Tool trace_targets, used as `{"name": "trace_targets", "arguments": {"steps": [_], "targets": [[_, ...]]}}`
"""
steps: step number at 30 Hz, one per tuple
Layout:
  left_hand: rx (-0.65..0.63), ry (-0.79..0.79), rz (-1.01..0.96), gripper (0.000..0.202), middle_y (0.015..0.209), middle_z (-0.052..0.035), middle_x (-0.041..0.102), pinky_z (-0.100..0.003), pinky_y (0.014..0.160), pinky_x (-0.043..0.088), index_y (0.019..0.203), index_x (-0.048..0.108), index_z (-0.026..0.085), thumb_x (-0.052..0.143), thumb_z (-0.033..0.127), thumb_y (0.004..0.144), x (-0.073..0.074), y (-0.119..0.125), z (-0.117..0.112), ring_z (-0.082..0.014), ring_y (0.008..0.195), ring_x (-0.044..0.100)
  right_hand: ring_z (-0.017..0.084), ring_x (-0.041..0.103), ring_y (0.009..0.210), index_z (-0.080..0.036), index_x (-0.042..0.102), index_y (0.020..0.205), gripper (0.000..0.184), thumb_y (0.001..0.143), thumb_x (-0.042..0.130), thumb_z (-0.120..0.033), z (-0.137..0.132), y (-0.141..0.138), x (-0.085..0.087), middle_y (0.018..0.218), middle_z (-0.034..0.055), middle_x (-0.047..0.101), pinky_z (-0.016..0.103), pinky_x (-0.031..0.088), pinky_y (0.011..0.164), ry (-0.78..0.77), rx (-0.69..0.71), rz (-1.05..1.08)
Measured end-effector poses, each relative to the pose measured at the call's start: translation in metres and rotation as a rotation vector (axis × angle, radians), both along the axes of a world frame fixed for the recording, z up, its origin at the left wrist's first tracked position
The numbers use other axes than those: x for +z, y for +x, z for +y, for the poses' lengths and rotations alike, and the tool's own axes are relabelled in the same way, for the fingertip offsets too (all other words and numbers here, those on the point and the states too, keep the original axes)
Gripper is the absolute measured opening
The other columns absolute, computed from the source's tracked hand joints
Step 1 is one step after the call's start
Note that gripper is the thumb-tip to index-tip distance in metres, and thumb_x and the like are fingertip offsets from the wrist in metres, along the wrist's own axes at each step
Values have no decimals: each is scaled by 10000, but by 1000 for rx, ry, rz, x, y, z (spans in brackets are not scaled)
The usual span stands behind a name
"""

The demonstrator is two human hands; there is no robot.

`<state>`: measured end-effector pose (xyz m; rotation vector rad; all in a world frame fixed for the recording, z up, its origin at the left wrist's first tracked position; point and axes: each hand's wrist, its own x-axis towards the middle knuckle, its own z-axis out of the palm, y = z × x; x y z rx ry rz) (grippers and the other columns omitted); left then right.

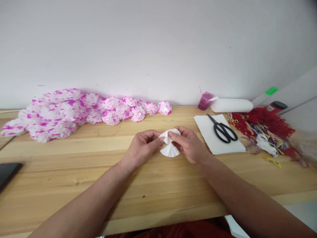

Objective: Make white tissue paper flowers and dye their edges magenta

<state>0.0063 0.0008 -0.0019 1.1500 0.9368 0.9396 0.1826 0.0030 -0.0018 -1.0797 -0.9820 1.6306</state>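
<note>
A white pleated tissue-paper bow (169, 150) is held above the middle of the wooden table, gathered at its waist with a small yellowish tie. My left hand (143, 145) pinches the upper fan's left side between thumb and fingers. On the other side, my right hand (189, 142) grips the same upper fan, its thumb lying across the paper. The lower fan hangs spread and free. Some fingertips are hidden behind the paper.
Pink-spotted white paper flowers (59, 114) line the wall at left. To the right, black-handled scissors (223, 130) lie on white paper sheets (210, 142). Beyond are a cup of purple liquid (205, 101), a white bottle (231, 105), a red-and-black jar (276, 107) and tangled red strings (267, 120).
</note>
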Motion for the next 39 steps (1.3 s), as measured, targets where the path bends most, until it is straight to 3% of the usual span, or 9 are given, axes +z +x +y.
{"name": "trace_targets", "arguments": {"steps": [4,9,12,17,22,24,29,34,39], "targets": [[7,-5,0,286,753,-27,690,-248,635,445,850,722,138,775,412,786,1,0,0,-127,673,590,105,556,564,-172,609,766,380,683,837,-464,1,1,1,668,-18,638,237,443,521,-8,-25,8],[-1,48,157,297,842,-60,727,-259,633,452,929,740,134,740,409,816,5,-1,-1,-147,708,608,65,416,463,-185,581,739,373,741,798,-488,-2,2,2,560,-67,526,205,338,433,89,10,-112],[-18,39,176,304,810,-58,715,-252,602,433,874,739,132,729,431,819,4,-2,-2,-138,676,585,57,377,451,-187,552,706,399,760,780,-511,-2,1,-1,557,-71,497,203,293,416,105,15,-171],[-56,-26,113,315,714,-28,672,-253,576,409,847,720,150,734,462,809,-4,-2,0,-125,612,553,83,442,509,-195,548,726,372,798,740,-506,4,3,-5,618,-49,533,223,349,459,56,-25,-117],[29,-31,109,311,730,-34,677,-254,577,400,820,705,145,742,452,791,-1,-1,0,-124,615,548,109,521,651,-206,597,835,216,852,712,-388,1,8,3,735,-26,588,252,425,598,449,-321,-335],[81,-2,149,304,706,-22,659,-245,568,386,798,700,144,740,446,788,3,1,-1,-116,607,528,119,520,654,-211,612,831,167,874,687,-353,-5,7,7,716,-23,584,268,422,611,582,-252,-475],[123,39,190,251,724,-13,663,-237,600,404,788,700,145,735,394,778,8,2,-2,-124,651,546,158,570,724,-219,634,862,205,743,789,-283,-16,-1,6,827,7,682,313,443,686,793,-167,-811],[112,40,191,287,678,7,628,-237,574,370,744,694,147,754,428,753,9,0,0,-108,594,487,165,571,687,-233,651,839,73,845,693,-292,-15,-2,4,768,10,678,318,434,671,734,-156,-864],[98,48,247,339,655,15,603,-241,559,344,726,700,143,753,476,750,12,-1,1,-105,580,456,154,536,633,-227,640,775,98,864,641,-269,-15,0,4,704,4,642,295,403,607,613,-130,-823]]}}
